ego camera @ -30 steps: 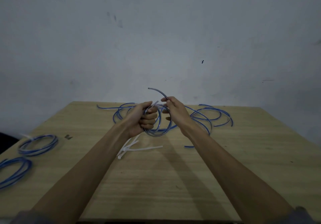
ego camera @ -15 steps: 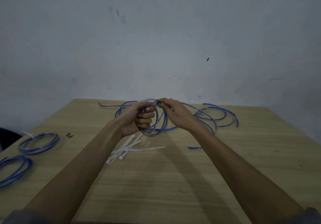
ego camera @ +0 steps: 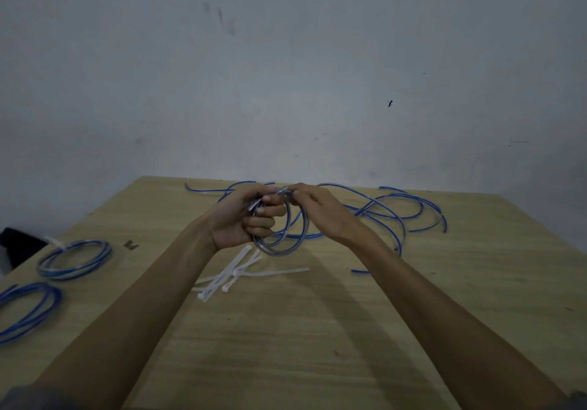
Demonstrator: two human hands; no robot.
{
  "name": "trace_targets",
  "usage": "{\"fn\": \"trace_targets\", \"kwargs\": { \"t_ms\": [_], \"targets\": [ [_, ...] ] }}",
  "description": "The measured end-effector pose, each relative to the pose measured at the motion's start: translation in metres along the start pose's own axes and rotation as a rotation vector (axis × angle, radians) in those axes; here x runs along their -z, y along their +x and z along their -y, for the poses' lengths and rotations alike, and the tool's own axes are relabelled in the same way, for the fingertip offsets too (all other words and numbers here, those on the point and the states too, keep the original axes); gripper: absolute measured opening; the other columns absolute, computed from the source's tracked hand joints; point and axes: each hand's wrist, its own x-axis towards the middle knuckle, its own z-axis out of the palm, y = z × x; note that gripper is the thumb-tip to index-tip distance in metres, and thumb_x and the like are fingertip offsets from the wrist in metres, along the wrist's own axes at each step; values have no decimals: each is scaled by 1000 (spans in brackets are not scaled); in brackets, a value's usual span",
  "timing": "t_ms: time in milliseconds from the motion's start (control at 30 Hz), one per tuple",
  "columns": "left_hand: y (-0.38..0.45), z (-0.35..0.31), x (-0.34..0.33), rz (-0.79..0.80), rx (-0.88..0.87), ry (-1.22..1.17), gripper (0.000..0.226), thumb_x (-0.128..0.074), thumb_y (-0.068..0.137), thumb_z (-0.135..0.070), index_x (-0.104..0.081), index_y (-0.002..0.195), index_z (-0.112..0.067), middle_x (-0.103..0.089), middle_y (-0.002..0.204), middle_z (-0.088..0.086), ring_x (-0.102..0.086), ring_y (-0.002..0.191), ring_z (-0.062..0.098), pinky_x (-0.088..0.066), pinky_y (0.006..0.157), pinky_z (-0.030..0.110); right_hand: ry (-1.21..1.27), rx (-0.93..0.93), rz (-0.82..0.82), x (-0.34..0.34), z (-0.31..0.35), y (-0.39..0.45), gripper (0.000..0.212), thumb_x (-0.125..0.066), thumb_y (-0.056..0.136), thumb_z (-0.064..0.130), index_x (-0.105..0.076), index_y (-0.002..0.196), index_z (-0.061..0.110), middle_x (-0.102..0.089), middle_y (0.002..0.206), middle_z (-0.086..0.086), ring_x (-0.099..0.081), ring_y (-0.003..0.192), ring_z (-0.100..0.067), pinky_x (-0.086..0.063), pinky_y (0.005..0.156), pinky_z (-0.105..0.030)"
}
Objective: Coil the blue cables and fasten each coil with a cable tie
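A small coil of blue cable (ego camera: 279,249) hangs above the wooden table (ego camera: 286,346). My left hand (ego camera: 246,219) grips the coil's left side, fingers curled round the strands. My right hand (ego camera: 320,211) pinches the cable at the coil's top, close against my left thumb. Under the hands, several white cable ties (ego camera: 235,274) lie in a loose heap on the table. Loose blue cables (ego camera: 397,212) sprawl on the table behind and to the right of my hands.
Two finished blue coils lie at the table's left edge, one (ego camera: 74,258) farther back and one (ego camera: 27,311) nearer. A small dark mark (ego camera: 130,245) sits by them. A grey wall rises behind the table. A dark object (ego camera: 19,244) shows beyond the left edge.
The free cable end that stuck up above the coil has been brought down into it. My right hand has moved from the coil's side to its top.
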Motion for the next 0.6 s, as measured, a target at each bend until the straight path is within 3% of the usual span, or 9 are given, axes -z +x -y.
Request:
{"fn": "trace_targets", "kwargs": {
  "t_ms": [67, 167, 200, 267, 400, 500, 600],
  "targets": [
    [0, 0, 0, 64, 16, -16, 26, -50, 101, -27, -47, 77, -16, -38, 63, -5, -21, 46, 6, -20, 45, 21, 237, -147, 73, -2, 5, 1, 49, -31, 106, 49, -71, 118, 23, -72, 113, 1, -66, 106, -11, -53, 99, -41],
    [0, 1, -5, 74, 2, -8, 24, -45, 103, -25, -47, 81, -15, -35, 65, -4, -26, 51, 7, -29, 49, 21, 364, -199, 82, -7, 9, 3, 83, -32, 90, 80, -67, 109, 7, -63, 91, -13, -59, 79, -28, -53, 77, -42],
    [0, 0, -7, 39, -10, 25, 24, -43, 104, -26, -48, 83, -14, -33, 66, -4, -29, 53, 7, -32, 52, 21, 362, -190, 38, -10, 8, 3, 81, -37, 89, 80, -65, 101, 4, -51, 81, -11, -48, 70, -25, -46, 70, -40],
    [0, 0, -8, -89, -43, 151, 24, -44, 104, -28, -54, 87, -13, -33, 67, -4, -35, 57, 9, -38, 58, 23, 315, -181, -64, -12, 7, 4, 53, -47, 95, 67, -64, 83, 18, -40, 73, -1, -37, 60, -13, -37, 62, -33],
    [5, 9, -4, -383, -120, 447, 30, -43, 106, -32, -58, 97, -9, -37, 66, -2, -45, 62, 14, -44, 69, 31, 160, -166, -118, -14, -2, 4, 33, -47, 104, 39, -60, 81, 19, -38, 76, -6, -34, 60, -15, -32, 61, -35],
    [13, 17, -10, -544, -152, 508, 36, -38, 108, -34, -54, 88, -9, -30, 61, -3, -33, 53, 13, -37, 54, 26, 109, -186, -125, -20, -5, 3, 31, -40, 106, 33, -49, 80, 18, -38, 73, -1, -32, 57, -13, -31, 64, -37],
    [19, 20, -12, -620, -170, 538, 40, -37, 108, -39, -48, 80, -14, -26, 58, -6, -21, 48, 10, -23, 45, 22, 236, -211, -153, -26, 0, 2, 34, -36, 107, 41, -43, 83, 17, -30, 73, -5, -27, 56, -16, -27, 59, -38]
  ]
}}
